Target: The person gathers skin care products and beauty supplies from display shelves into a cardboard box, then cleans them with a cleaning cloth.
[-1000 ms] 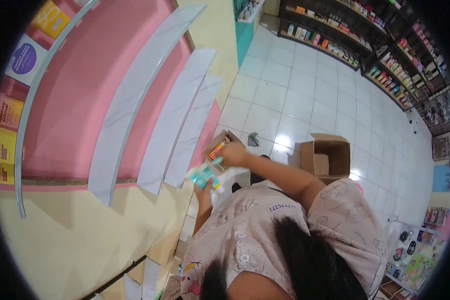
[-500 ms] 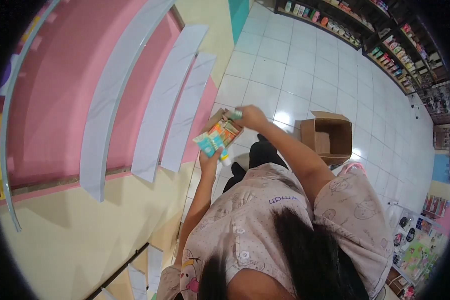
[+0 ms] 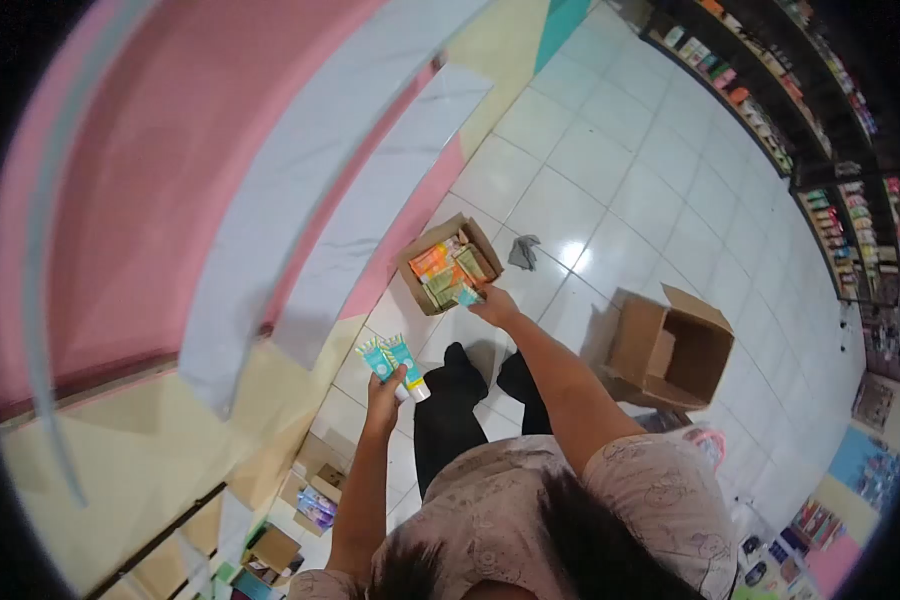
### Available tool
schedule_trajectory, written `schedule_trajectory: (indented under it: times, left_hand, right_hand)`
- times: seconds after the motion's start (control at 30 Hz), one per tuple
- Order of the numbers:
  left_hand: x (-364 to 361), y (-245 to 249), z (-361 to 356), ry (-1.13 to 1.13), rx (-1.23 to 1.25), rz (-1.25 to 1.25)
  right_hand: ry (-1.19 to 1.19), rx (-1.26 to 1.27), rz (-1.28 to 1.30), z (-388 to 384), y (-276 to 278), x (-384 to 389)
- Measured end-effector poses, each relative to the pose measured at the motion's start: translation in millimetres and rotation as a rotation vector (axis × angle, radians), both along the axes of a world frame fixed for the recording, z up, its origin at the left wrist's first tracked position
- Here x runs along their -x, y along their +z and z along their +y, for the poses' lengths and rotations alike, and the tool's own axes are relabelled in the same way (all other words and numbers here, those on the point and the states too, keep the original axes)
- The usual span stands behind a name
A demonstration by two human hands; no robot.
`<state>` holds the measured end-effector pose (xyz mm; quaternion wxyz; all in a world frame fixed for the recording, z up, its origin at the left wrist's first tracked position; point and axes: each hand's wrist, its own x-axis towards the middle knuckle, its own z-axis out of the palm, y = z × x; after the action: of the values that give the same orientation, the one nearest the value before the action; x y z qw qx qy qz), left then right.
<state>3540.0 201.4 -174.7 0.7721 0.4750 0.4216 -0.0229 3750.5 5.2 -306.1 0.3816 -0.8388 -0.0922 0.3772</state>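
Note:
My left hand (image 3: 385,392) is closed around two teal squeeze tubes (image 3: 398,355) with white caps, fanned side by side in front of the wall. Pinched in my right hand (image 3: 495,306) is another teal tube (image 3: 467,295), held at the near right corner of a small open cardboard box (image 3: 407,268). Orange packets (image 3: 432,262) and yellow-green packets (image 3: 440,288) fill that box, which stands on the floor by the wall. My fingers hide part of the right-hand tube.
A larger open cardboard box (image 3: 638,345) lies to the right on the tiled floor (image 3: 555,215). Near the small box is a grey cloth-like scrap (image 3: 523,252). Marbled shelves (image 3: 380,185) jut from the left wall. Stocked dark shelves (image 3: 740,100) line the far right.
My left hand has drawn back from over the small box, keeping its tubes. My right hand has moved from the box's far side to its near corner. The view has turned and shifted.

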Motion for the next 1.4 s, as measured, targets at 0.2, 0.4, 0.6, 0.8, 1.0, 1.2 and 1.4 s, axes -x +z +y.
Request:
schedule_trajectory:
  times: [0.2, 0.4, 0.6, 0.8, 1.0, 1.2, 1.4]
  left_hand:
    - [-48, -140, 2, 0.319, 0.156, -0.14]
    - [-120, -254, 34, 0.403, 0.053, -0.26]
    - [-132, -297, 38, 0.436, 0.051, -0.282]
    - [-123, -290, 25, 0.516, 0.068, -0.306]
    - [-131, -297, 29, 0.271, -0.093, -0.236]
    - [-143, -315, 32, 0.371, 0.013, -0.082]
    - [-137, -339, 54, 0.399, -0.164, -0.09]
  right_hand:
    - [0.058, -0.088, -0.206, 32, -133, -35]
    - [0.778, 0.013, -0.331, 88, -223, -67]
    - [1.013, -0.012, -0.734, 119, -311, -53]
    - [0.679, -0.233, -0.586, 116, -324, -49]
    - [0.151, -0.766, 0.62, 120, -221, -67]
    - [0.43, -0.581, 0.118, 121, -232, -78]
    - [1.03, -0.127, -0.18, 95, -285, -72]
